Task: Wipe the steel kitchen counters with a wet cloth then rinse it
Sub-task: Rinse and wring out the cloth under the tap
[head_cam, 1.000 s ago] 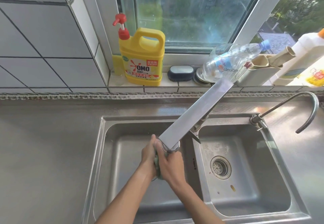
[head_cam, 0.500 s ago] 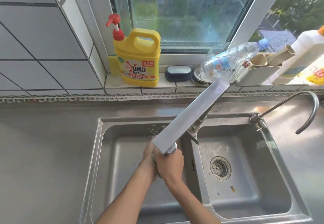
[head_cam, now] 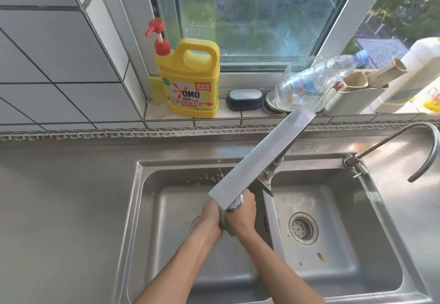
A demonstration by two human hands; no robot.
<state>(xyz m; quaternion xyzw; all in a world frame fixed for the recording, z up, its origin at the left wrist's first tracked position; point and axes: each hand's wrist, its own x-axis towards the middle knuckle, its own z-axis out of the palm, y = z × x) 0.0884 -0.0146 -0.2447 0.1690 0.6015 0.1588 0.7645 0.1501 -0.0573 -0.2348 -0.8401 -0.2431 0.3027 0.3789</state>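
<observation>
Over the left basin [head_cam: 166,208] of the steel double sink, my left hand [head_cam: 210,220] and my right hand [head_cam: 242,215] press together around a small greenish cloth [head_cam: 225,222]. Only a strip of the cloth shows between the palms. Both hands sit right under the outlet of the flat steel faucet spout [head_cam: 259,161], which reaches diagonally from the back of the sink. The spout hides whether water runs. The steel counter [head_cam: 59,196] stretches to the left of the sink.
The right basin [head_cam: 345,244] has a drain strainer [head_cam: 303,228]. A thin curved tap [head_cam: 423,151] stands at the right. On the window sill stand a yellow detergent jug [head_cam: 190,77], a dark brush [head_cam: 244,98], a clear plastic bottle [head_cam: 316,82] and white bottles [head_cam: 414,75].
Both hands stay clasped on the cloth under the spout and shift slightly, kneading it. The view has moved a little to the left.
</observation>
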